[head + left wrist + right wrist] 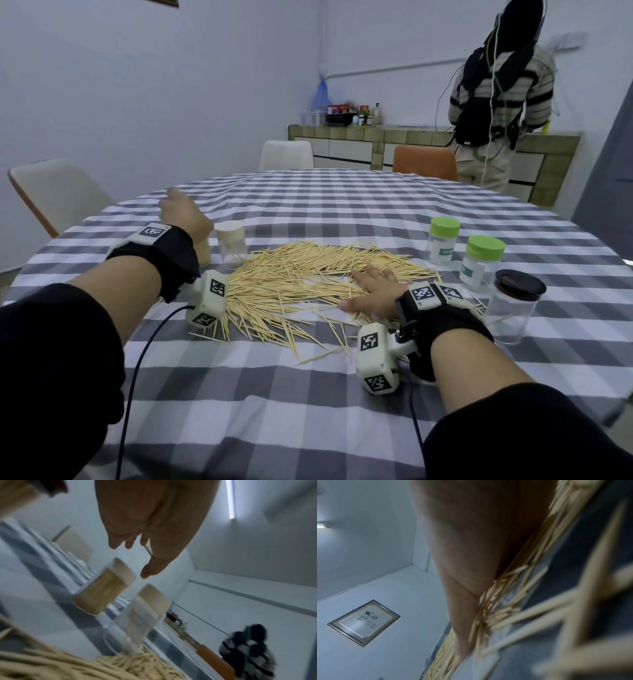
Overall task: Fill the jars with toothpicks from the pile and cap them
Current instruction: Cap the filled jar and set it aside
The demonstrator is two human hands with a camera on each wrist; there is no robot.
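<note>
The left hand [186, 214] hovers with relaxed fingers above a full, capped jar [101, 592], holding nothing. Beside it stands a nearly empty capped jar [232, 244]. The toothpick pile [291, 274] lies mid-table, the right hand [371, 293] pressed flat on it, fingers straight.

Light: cool, dim, even indoor light; a ceiling tube lamp [230, 499] glows in the left wrist view.
Shadows: soft and faint under the toothpick pile [308, 284].
Blur: both wrist views smeared; near toothpicks out of focus.
Distortion: wide-angle bending at the head view's edges.
Glare: none strong.
</note>
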